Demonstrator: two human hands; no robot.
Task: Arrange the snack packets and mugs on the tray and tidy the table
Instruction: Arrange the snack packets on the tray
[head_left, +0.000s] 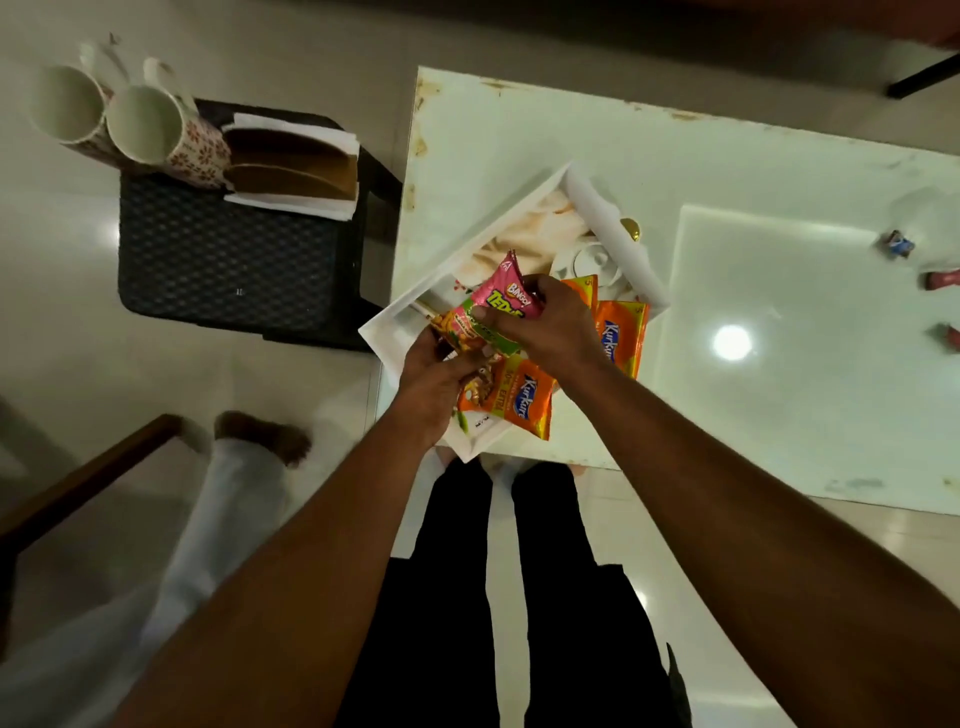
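Gripping pink packet (493, 317): both hands, left hand (434, 387), right hand (550, 325) | tray (415, 301): orange packets (519, 397) | mugs (150, 124) outside

Both bare forearms reach forward and converge, the left hand (434, 382) palm-down with fingers curled closed in a grip, the right hand (550, 322) just beside it, thumb and fingers pinched shut, wrists nearly touching.

A white glossy table (727, 171) fills the right of the frame; a white tray (447, 260) sits skewed on its near-left corner, overhanging the edge; small wrappers (897, 244) lie at far right; at upper left, a dark stool (223, 260) bears two floral mugs (150, 130) and folded napkins (296, 161).
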